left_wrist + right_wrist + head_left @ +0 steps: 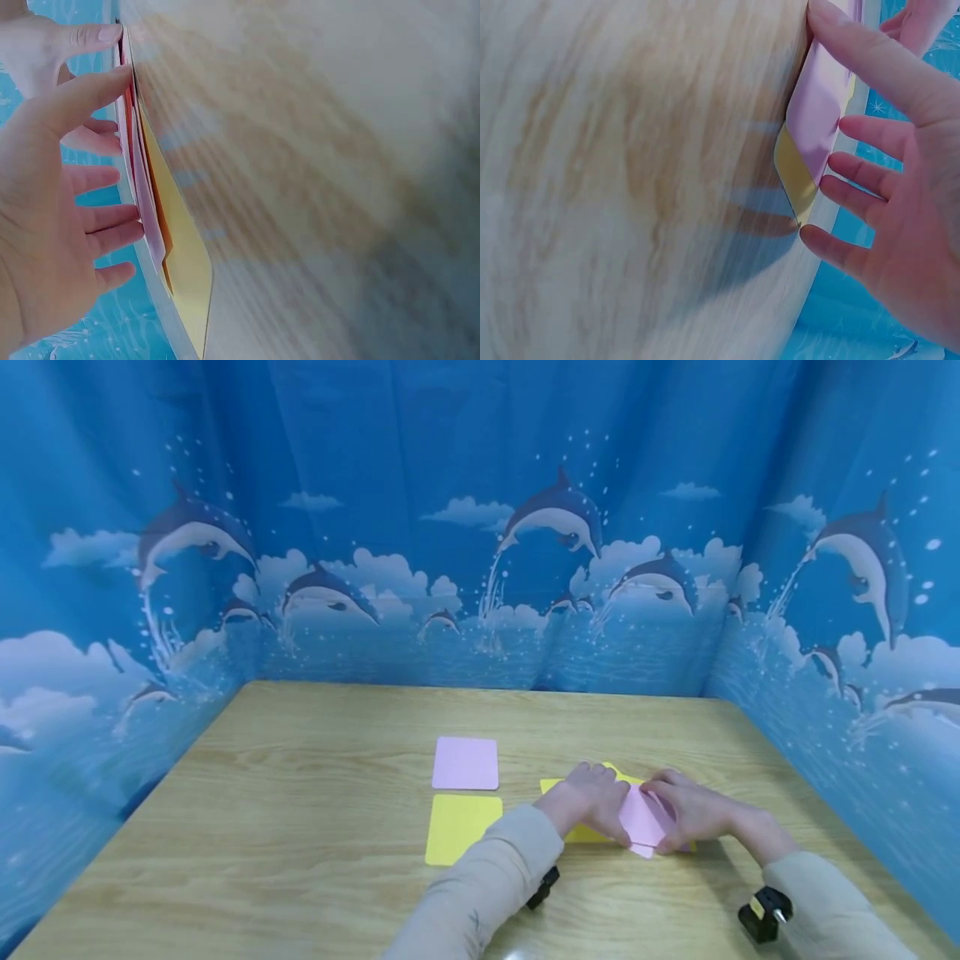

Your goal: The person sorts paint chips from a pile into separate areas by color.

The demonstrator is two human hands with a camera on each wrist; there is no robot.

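Note:
Several pink square cards [642, 817] with rounded corners lie in a loose pile over yellow cards [587, 833] at the right of the table. My left hand [597, 802] is at the pile's left side, its thumb at the near edge and its fingers toward the far edge. From the right, my right hand [693, 814] holds a pink card [817, 101] between thumb and fingers. The left wrist view shows the card edges slightly fanned, with a yellow card [187, 247] lowest and the left thumb against the edges.
A single pink card [465, 763] lies flat left of the pile, with a yellow card [462, 828] just nearer than it. The wooden table [300, 793] is bordered by a blue dolphin curtain [420, 468] at the back and sides.

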